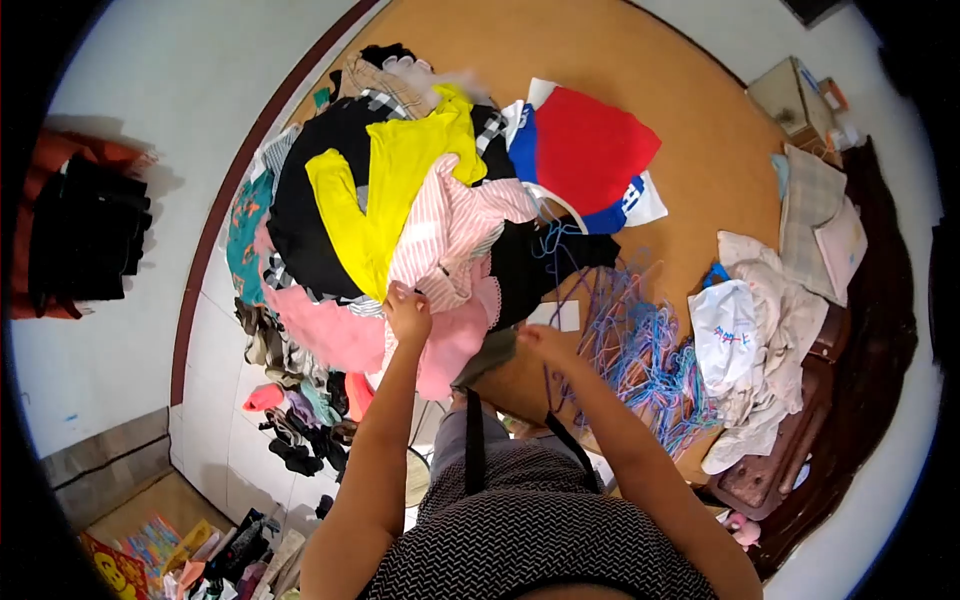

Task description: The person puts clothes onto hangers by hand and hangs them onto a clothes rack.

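Left hand (408, 312) on striped shirt (455, 225), right blurred

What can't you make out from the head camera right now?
All in the head view:
- Lower layers of the clothes pile: hidden by the garments on top.
- Fingertips of the right hand: blurred.
- Lettering on the white bag: too small and creased to read.
- Dark object at upper right: cut off by the top edge.

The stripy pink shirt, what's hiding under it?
Part of the yellow top goes under the pink-and-white striped shirt, and black cloth pokes out beside it. What's beneath the shirt's middle is covered, so I can't tell.
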Available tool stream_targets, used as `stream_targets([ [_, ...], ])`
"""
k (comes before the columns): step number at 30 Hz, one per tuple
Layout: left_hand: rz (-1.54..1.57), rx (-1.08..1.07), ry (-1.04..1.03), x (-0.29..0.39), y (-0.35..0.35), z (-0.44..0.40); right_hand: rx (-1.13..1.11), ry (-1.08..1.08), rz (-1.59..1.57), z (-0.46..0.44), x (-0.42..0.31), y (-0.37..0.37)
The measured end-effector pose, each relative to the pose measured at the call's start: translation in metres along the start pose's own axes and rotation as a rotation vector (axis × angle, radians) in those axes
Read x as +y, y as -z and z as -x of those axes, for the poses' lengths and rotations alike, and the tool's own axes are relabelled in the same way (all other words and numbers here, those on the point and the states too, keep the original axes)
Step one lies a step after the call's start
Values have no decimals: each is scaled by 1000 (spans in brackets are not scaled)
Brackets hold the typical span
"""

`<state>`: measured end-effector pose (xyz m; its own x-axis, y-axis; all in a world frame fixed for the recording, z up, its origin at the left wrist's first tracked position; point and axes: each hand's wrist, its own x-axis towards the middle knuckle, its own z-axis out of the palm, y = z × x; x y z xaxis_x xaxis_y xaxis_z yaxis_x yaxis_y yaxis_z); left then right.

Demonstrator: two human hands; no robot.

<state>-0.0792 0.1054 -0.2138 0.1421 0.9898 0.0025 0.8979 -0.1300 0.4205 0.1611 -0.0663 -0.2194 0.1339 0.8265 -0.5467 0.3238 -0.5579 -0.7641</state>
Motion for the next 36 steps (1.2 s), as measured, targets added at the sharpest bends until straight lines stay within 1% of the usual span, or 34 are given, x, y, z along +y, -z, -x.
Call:
stream_targets([
  [2, -47, -30, -24, -24, -26, -8, 7, 25, -40, 14, 20, -14],
  [4, -66, -453, 125, -52, -63, -29, 22, 43, -82, 28, 21, -13],
  [5, 99, -564, 271, -43, -54, -34, 30, -15, -60, 40, 13, -7],
  [6, 98, -569, 251, -30, -45, -33, 38, -71, -41, 50, 7, -1],
  [8, 106, -313, 20, -8, -31, -30, 86, -83, -50, 66, 2, 9],
  [10, 96, -278, 1, -8, -32, -31, 137, -91, -57, 77, 4, 19],
  [12, -198, -91, 102, -3, -27, -33, 106, -108, -86, 88, 5, 29],
  [13, -196, -88, 84, 0, -21, -37, 123, -105, -94, 94, 4, 30],
  [15, -210, -298, 185, 3, -13, -42, 203, -226, -204, 113, 2, 31],
  [16, -208, -304, 172, 6, -13, -47, 216, -233, -209, 120, 1, 32],
  [18, -163, -354, 271, 10, -17, -57, 244, -250, -419, 133, 1, 30],
  [19, -212, -336, 169, 36, 7, -47, 246, -251, -422, 134, 4, 27],
  [21, 115, -542, -60, -15, -53, -72, 249, -277, -525, 135, 8, 21],
  [22, 292, -669, -147, -12, -50, -77, 251, -277, -531, 135, 9, 19],
  [23, 680, -646, 11, -7, -54, -58, 225, -271, -478, 133, 10, 17],
  [25, 1092, -697, 158, 66, 13, -14, 205, -262, -434, 130, 9, 17],
  [27, 1334, -905, 218, 95, 43, 12, 186, -337, -509, 127, 3, 15],
  [28, 1541, -1006, 241, 105, 57, 27, 195, -337, -517, 123, 2, 14],
  [30, 1794, -1122, 116, 138, 103, 59, 216, -399, -814, 115, 3, 9],
  [31, 1787, -1138, 111, 151, 122, 71, 228, -398, -824, 111, -2, 11],
  [33, 1987, -1311, -145, 165, 146, 89, 328, -525, -1337, 107, -18, 20],
  [34, 1982, -1328, -147, 164, 147, 94, 340, -522, -1346, 115, -34, 32],
  [36, 2108, -1368, -110, 162, 149, 103, 215, -108, -1856, 135, -70, 63],
])
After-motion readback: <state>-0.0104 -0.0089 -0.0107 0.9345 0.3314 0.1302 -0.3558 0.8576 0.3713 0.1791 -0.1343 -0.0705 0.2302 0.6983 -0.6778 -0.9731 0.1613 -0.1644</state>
